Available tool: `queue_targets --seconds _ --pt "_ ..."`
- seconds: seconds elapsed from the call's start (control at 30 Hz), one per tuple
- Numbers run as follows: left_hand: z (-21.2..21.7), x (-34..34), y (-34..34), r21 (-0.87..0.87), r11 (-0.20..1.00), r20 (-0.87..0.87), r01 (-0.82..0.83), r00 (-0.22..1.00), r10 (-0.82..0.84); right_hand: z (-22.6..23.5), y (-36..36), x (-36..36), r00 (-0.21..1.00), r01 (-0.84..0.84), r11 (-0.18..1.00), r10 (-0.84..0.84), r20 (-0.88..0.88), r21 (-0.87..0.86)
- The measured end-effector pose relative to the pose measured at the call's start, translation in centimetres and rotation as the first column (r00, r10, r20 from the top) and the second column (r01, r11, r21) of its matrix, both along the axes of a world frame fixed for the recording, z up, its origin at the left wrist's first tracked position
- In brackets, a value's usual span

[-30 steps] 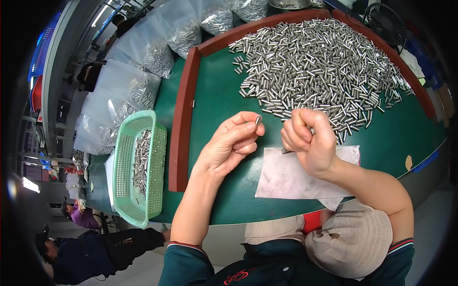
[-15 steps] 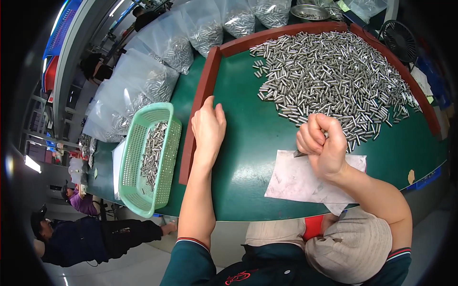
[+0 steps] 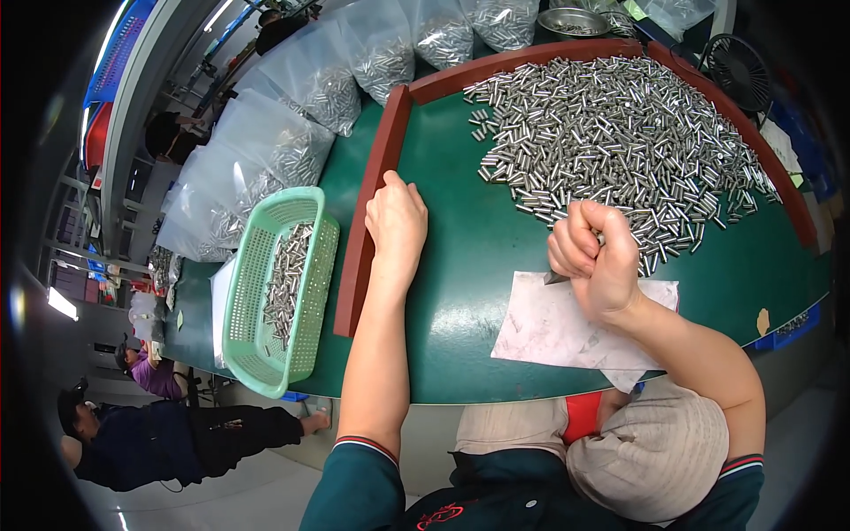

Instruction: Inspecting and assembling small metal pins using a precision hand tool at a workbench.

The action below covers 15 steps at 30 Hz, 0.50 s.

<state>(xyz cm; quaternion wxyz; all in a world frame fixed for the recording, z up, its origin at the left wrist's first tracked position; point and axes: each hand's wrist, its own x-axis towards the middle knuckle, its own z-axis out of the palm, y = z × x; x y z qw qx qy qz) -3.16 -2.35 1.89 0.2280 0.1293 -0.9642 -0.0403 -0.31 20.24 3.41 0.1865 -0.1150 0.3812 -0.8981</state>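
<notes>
Legible text, numbers or signs: none. Marked or possibly printed surfaces, placed by the green basket [image 3: 305, 338]:
– Emblem [image 3: 440, 516], red, on the dark green shirt [image 3: 496, 491]; right of the basket, nearer the wearer; detail too small to read.
– Sheet [image 3: 218, 319], white; just left of the basket; any print unreadable.
– Slip [image 3: 180, 320], pale green; farther left of the basket; any print unreadable.
– Paper [image 3: 779, 146], whitish; far right of the basket; any print unreadable.

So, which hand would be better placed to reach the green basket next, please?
Probably the left hand, beside the red bar near the green basket; the right hand is farther off, by the metal pins.
</notes>
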Motion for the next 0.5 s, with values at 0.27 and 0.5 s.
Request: queue_targets --seconds 0.27,0.5 --pt "-0.4 -0.1 -0.5 -0.011 0.998 -0.073 0.061 0.995 -0.062 0.2 0.1 0.1 1.000 0.000 1.000 0.000 -0.001 -0.006" --pt "-0.6 -0.4 -0.1 0.086 0.995 -0.075 0.058 0.996 -0.052 0.2 0.2 0.0 1.000 0.005 1.000 -0.005 0.014 -0.011"
